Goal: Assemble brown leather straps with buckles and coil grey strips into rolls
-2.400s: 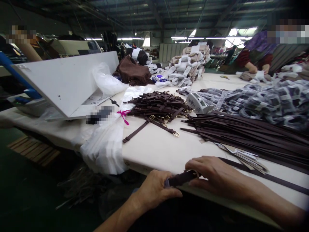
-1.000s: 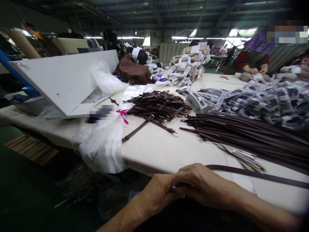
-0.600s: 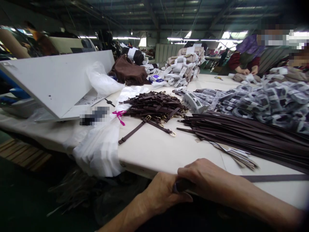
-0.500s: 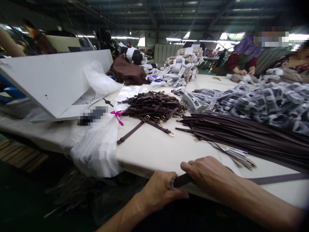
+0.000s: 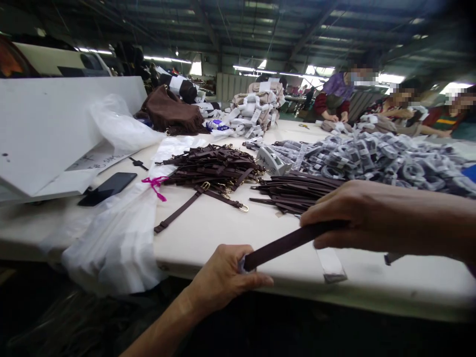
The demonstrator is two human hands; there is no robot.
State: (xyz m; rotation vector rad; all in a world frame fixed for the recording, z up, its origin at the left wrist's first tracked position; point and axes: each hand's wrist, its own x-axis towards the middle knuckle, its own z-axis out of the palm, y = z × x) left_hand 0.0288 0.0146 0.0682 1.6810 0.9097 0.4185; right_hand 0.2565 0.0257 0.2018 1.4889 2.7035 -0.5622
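Observation:
My left hand [image 5: 223,277] sits at the near edge of the white table [image 5: 230,233], fingers pinched around one end of a dark brown strap [image 5: 286,243]. My right hand [image 5: 349,213] is closed around the same strap further along, lifted above the table to the right. A white paper label [image 5: 329,263] hangs below the strap under that hand. Behind lie a pile of short brown straps with gold rings [image 5: 215,166] and a stack of long brown straps [image 5: 293,191].
A white plastic bag [image 5: 111,238] drapes over the table's near left edge, beside a black phone [image 5: 107,187] and a slanted white board [image 5: 55,129]. A tape dispenser [image 5: 271,159], wrapped grey bundles [image 5: 372,156] and a brown fringed bag [image 5: 169,114] lie further back. People work at the far right.
My right hand has slid along the strap to the right and risen off the table, stretching the strap out from my left hand. The view has swung right.

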